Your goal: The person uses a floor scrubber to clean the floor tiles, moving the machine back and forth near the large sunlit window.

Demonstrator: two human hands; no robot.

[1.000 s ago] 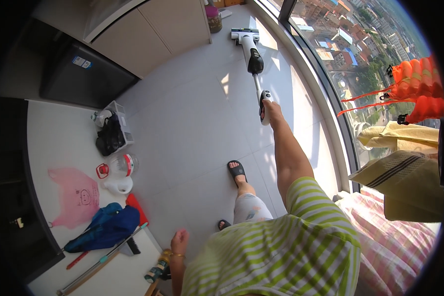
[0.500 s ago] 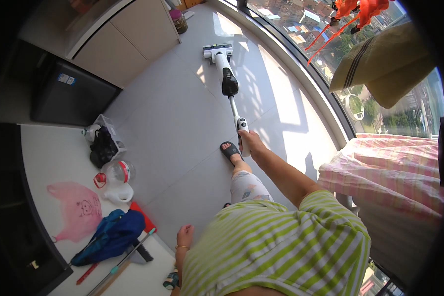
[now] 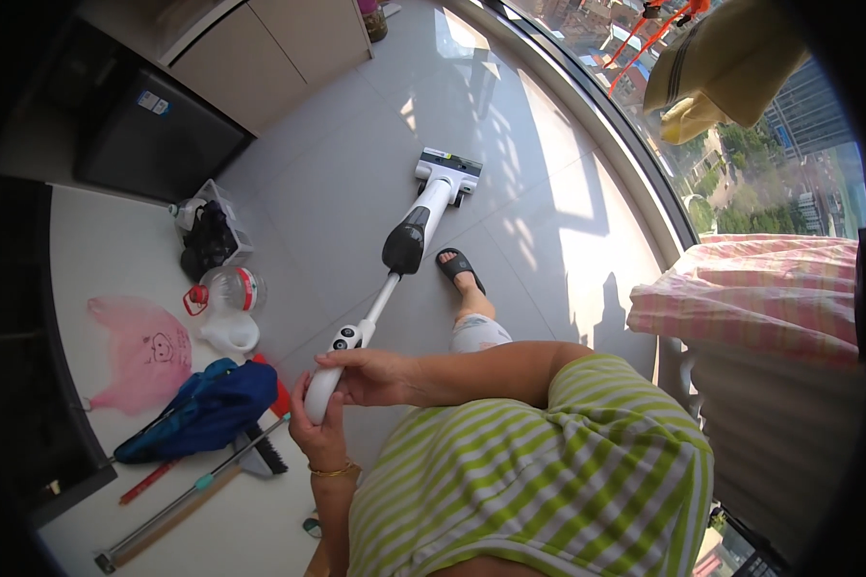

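A white and black upright floor cleaner [image 3: 409,246] leans across the tiled floor. Its wide head [image 3: 450,171] rests flat on the tiles ahead, and its stick slopes back toward my body on the left. My left hand [image 3: 321,431] is wrapped around the lower end of the curved white handle. Just above it, my right hand [image 3: 375,375] closes on the handle below two round dark buttons; its inner fingers are partly hidden. My right forearm reaches leftward across my front. A foot in a black slipper [image 3: 460,270] stands right of the stick.
At left lie a pink plastic bag [image 3: 144,351], a blue cloth bundle [image 3: 197,409], a broom [image 3: 260,454] and a clear jug [image 3: 229,288]. A white basket [image 3: 231,221] stands by a dark cabinet [image 3: 164,135]. Windows, a hanging towel [image 3: 726,72] and a pink checked cloth [image 3: 751,288] line the right.
The floor cleaner's head came back nearer, and its handle swung left toward me. My left hand, earlier off the cleaner, now grips the handle alongside my right hand.
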